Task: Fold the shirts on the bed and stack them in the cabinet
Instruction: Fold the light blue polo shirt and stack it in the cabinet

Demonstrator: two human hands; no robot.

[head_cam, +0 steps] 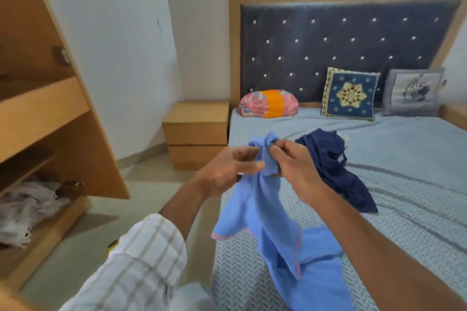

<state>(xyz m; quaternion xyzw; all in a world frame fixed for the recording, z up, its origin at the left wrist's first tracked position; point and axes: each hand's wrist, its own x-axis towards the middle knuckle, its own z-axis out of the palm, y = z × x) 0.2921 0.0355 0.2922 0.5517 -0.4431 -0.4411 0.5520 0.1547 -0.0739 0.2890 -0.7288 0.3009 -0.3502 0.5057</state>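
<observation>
Bed [404,159]: navy shirt [336,166], 3 pillows (by headboard).

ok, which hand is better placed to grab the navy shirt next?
Right, probably. The right hand sits beside the navy shirt crumpled on the bed; the left hand is on the far side, toward the cabinet. Both grip the light blue shirt, so one must let go first.

Light-blue shirt [262,212] hanging bunched, navy shirt [333,166] crumpled on bed [404,184]
</observation>
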